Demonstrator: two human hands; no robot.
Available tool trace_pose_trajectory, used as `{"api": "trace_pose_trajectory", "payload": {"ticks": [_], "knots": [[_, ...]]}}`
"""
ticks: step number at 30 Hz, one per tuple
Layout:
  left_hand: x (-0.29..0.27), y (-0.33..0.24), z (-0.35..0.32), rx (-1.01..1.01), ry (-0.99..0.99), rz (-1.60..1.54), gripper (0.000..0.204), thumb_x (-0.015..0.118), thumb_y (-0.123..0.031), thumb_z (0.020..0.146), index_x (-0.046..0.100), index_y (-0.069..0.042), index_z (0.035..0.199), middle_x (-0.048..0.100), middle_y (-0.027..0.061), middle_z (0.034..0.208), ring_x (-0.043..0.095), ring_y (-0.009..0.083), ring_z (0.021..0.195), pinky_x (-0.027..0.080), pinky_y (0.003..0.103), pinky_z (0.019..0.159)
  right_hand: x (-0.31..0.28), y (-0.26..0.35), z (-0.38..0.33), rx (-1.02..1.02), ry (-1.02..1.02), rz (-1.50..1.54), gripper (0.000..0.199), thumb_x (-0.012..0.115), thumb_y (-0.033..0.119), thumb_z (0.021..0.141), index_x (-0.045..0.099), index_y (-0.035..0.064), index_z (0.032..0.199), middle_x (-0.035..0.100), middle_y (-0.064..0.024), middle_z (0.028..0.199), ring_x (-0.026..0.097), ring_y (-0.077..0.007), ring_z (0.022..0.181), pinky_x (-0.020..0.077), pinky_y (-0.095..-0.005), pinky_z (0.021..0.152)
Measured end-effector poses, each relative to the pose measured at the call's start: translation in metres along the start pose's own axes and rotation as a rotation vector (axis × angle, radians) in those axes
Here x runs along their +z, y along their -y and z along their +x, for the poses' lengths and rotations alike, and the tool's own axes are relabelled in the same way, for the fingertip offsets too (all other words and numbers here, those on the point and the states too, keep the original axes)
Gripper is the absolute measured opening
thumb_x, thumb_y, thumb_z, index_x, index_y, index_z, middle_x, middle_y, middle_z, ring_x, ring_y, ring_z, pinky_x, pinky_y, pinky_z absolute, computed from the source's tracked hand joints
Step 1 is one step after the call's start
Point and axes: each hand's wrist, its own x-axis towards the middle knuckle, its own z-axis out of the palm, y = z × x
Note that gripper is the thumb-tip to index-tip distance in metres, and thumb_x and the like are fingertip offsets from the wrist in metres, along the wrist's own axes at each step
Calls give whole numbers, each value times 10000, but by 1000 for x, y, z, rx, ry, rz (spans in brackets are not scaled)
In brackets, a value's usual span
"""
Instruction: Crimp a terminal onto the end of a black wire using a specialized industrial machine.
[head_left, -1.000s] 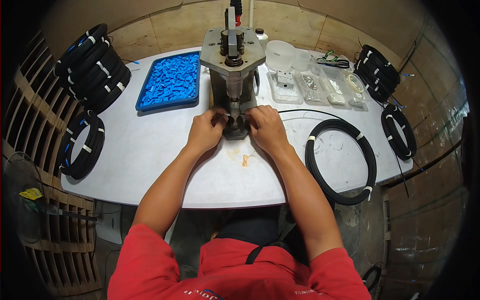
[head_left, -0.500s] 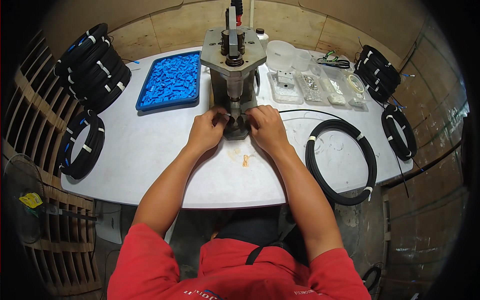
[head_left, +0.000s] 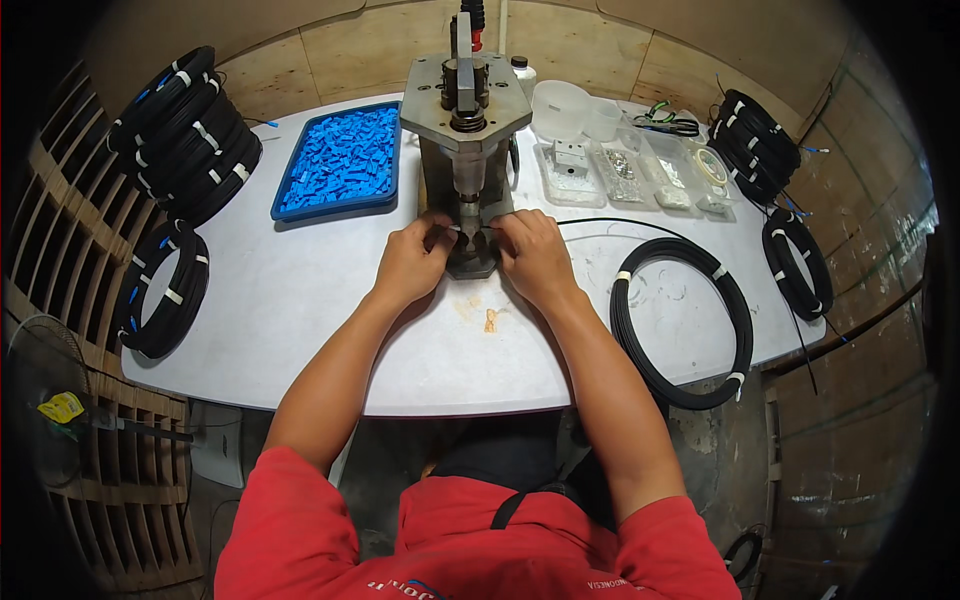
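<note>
A metal hand press [head_left: 430, 115] stands at the table's middle, its ram lowered close to the base. At the left of the ram, my left hand [head_left: 412, 262] is closed in a pinch; what lies between its fingertips is too small and hidden to name. On the other side, my right hand [head_left: 538, 258] pinches a thin black cable [head_left: 622, 222] beside the ram. That cable runs rightward from the hand to a large black cable coil [head_left: 738, 300] bound with white tape. The spot under the ram is partly hidden by my fingers.
Left of the press sits a blue tray [head_left: 335, 215] full of small blue pieces. Clear plastic containers [head_left: 572, 198] with small parts stand at the back right. Stacked black coils [head_left: 185, 135] rise at the left, more coils [head_left: 757, 150] at the right. An orange-brown scrap [head_left: 490, 320] lies in front.
</note>
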Motion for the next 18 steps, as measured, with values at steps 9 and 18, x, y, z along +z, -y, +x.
{"api": "trace_pose_trajectory", "payload": {"ticks": [9,18], "knots": [[0,-2,0,-3,-7,-4,264,675,-206,943,723,-12,1115,738,209,840,732,294,746,557,377,719,-1,1,0,8,7,1,247,699,9,780,690,78,1017,674,-79,943,627,-299,956,477,-410,870],[1,1,0,9,-7,-5,242,668,-197,944,732,-30,1108,728,206,811,723,289,723,548,382,696,0,0,0,-8,-12,-8,221,706,26,781,684,80,995,663,-77,929,621,-293,939,472,-410,850]]}}
